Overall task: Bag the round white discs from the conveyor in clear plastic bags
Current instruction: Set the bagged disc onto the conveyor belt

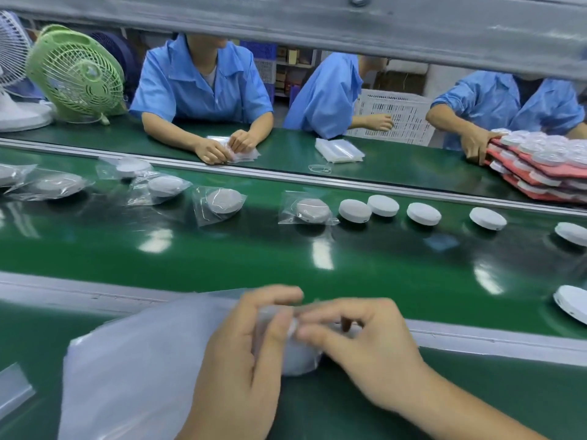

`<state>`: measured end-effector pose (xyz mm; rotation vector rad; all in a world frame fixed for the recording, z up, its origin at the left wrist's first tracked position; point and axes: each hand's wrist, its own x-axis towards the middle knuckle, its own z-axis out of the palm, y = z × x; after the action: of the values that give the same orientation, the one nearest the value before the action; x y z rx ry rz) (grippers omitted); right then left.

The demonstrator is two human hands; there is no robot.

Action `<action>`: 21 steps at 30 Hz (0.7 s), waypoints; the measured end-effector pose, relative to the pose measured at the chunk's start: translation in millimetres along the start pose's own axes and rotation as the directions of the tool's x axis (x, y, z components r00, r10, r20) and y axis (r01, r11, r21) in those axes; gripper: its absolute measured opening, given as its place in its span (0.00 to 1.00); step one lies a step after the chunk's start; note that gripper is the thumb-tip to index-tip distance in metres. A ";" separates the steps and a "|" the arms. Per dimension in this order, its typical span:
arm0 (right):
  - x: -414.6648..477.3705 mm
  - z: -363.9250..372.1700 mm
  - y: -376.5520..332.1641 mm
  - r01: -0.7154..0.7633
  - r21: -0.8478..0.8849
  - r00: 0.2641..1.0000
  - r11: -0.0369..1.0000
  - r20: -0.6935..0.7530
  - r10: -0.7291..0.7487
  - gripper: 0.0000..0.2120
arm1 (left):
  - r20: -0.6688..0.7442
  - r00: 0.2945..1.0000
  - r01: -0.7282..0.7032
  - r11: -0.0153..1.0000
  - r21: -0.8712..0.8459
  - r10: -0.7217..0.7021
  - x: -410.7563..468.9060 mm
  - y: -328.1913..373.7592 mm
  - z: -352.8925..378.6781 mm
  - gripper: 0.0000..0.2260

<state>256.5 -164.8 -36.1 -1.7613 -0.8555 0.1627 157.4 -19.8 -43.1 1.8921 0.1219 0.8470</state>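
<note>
At 6 o'clock, closest in, both hands work over the green table [476, 392]. The left hand [241, 354] has its fingers curled round a white disc [300, 363], gripping it through a clear bag [270, 315]. The right hand [368, 344] pinches the bag's edge between thumb and forefinger, probably to pull the film over the disc. Blur hides whether the disc is fully inside.

At 7 o'clock, touching the left wrist, lies a stack of bags [133, 369], kept within reach so the next one can be drawn quickly.

Past the near rail runs the conveyor [286, 265]. One bare disc [571, 308] sits at 3 o'clock near the edge. Farther across is a row. From 9 to 12 o'clock it holds bagged discs [313, 211], from 12 to 3 o'clock unbagged discs [354, 211]. The split suggests that bagging is partly done.

Beyond the far rail, people in blue sleeves work. A bag pile [339, 150] lies at 12 o'clock and pink trays [546, 173] of discs at 2 o'clock. A white crate [397, 115] stands behind them, and a green fan [76, 73] at 10 o'clock.
</note>
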 end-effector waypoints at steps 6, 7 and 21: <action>82.6 -48.7 43.4 -0.036 -0.232 0.892 0.972 -0.445 -0.073 0.19 | 0.287 0.953 -0.277 0.653 0.705 0.094 15.2 -27.1 -21.8 0.13; 96.4 -58.0 53.7 -0.081 -0.318 0.876 0.945 -0.475 -0.085 0.20 | 0.351 0.935 -0.310 0.600 0.738 0.051 14.8 -29.8 -20.5 0.12; 15.9 -232.6 129.3 -0.670 -0.733 0.630 -0.121 -0.647 0.429 0.43 | 0.485 0.862 -0.454 0.646 0.613 0.145 7.5 -38.8 -14.0 0.11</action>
<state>445.4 -351.6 -57.7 -3.3138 0.2872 -0.0641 165.3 12.7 -68.3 2.8684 -0.1617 0.6510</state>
